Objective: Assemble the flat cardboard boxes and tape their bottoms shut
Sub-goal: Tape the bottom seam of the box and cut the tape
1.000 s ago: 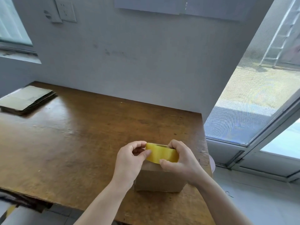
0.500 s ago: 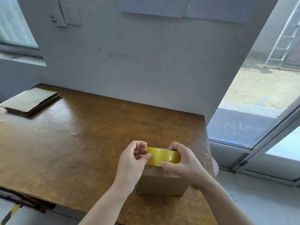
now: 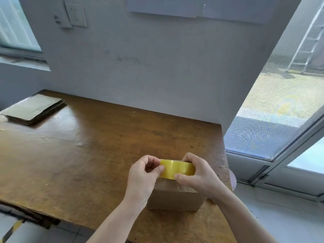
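Hardly anything has moved since the earlier frames. Both hands keep the same pose above the box, and only the view has shifted a little, bringing the stack of flat cardboard (image 3: pixel 33 109) further into the picture.

The right hand (image 3: pixel 198 174) grips the yellow tape roll (image 3: pixel 177 168), with its fingers curled over the far side and its thumb pressed on the near face. The left hand (image 3: pixel 143 174) pinches at the roll's left end, thumb against curled fingers. It looks to be feeling for the loose end of the tape, or just starting to peel it.

The box (image 3: pixel 173 199) stands folded up on the near right part of the table (image 3: pixel 87 155), close to the right edge and directly under the roll. The hands hide its top face, so I cannot tell whether the flaps lie flat or whether any tape is already on them.

The step in hand seems to be taping this box's bottom. The next move calls for drawing out a length of tape, laying it along the seam between the flaps, and pressing it down before tearing it off. The flat stack at the far left is still waiting to be assembled.
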{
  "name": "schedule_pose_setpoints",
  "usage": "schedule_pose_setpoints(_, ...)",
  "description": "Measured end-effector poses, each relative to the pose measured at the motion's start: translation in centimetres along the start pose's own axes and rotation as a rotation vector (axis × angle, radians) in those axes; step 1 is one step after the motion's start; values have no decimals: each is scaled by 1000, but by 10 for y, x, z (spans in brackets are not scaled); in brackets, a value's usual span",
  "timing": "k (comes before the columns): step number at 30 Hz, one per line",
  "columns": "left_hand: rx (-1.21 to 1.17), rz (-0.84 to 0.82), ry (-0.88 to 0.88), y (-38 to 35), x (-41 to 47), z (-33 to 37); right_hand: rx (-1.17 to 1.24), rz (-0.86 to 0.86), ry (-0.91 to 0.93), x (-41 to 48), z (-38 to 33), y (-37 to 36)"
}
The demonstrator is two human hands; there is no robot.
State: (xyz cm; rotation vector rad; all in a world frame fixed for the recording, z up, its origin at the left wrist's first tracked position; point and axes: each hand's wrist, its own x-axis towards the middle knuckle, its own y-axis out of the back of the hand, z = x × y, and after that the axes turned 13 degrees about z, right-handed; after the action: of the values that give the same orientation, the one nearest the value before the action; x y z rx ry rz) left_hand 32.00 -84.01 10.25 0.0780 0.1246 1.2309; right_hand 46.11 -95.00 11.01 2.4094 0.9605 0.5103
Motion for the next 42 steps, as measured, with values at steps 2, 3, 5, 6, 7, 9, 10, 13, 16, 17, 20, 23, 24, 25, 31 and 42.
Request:
schedule_pose_setpoints(2, -17, 3, -2, -1, -1, 1, 0, -6, -5, 1, 0, 1)
schedule_pose_setpoints(3, -23, 2, 3, -1, -2, 1, 4, -9, -9, 2, -1, 2)
schedule_pose_setpoints(5, -27, 11, 3, -2, -1, 2, 9, -15, -13, 2, -1, 3)
schedule_pose_setpoints(6, -27, 21, 1, -3, -1, 2, 10, -16, -17, 1, -1, 3)
schedule_pose_setpoints(7, -30, 30, 2, -3, -1, 2, 8, -15, -19, 1, -2, 3)
schedule_pose_setpoints(9, -27, 30, 8, -3, -1, 1, 3, -20, -15, 1, -2, 3)
schedule_pose_setpoints(10, -15, 23, 4, -3, -1, 2, 5, -23, -13, 1, -2, 3)
schedule_pose_setpoints(13, 13, 8, -30, -5, -3, 3, 34, -27, -27, 2, -5, 5)
schedule_pose_setpoints(16, -6, -10, -12, -4, 1, 2, 90, -32, -46, 3, -7, 8)
schedule_pose_setpoints(17, 0, -18, -4, -3, 3, 1, 100, -32, -50, 3, -7, 8)
schedule_pose_setpoints(20, -9, -13, 5, -2, 9, -3, 108, -32, -51, 1, -8, 10)
schedule_pose_setpoints(23, 18, 22, -29, -4, 13, -3, 104, -36, -59, -1, -9, 9)
schedule_pose_setpoints(24, 41, 29, -41, -5, 15, -3, 102, -39, -60, -1, -9, 9)
schedule_pose_setpoints(25, 62, 30, -47, -7, 17, -2, 100, -41, -63, -1, -9, 9)
schedule_pose_setpoints(31, 199, -23, -171, -13, 21, -5, 107, -44, -66, 0, -6, 10)
schedule_pose_setpoints(42, 206, 113, -541, -5, 8, 13, 22, -48, -13, 5, -4, 11)
